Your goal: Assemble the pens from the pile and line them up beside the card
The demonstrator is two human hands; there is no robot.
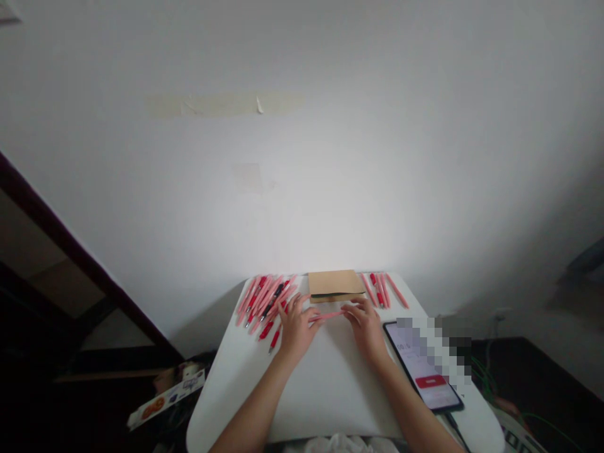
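A slim pink pen lies crosswise between my two hands, over the white table. My left hand pinches its left end with thumb and fingers. At the other end, the fingers of my right hand are closed on it. Just beyond the hands is a brown kraft-paper notebook or envelope, its near edge slightly lifted over a dark gap. Left of my left hand spreads a pile of pink, red and black pens. A smaller group of pink and red pens lies to the right of the brown paper item.
The white table stands against a pale wall. A phone with a lit screen and a cable lies by my right forearm. Beyond the table's left edge is a white strip with stickers; green cables run on the right.
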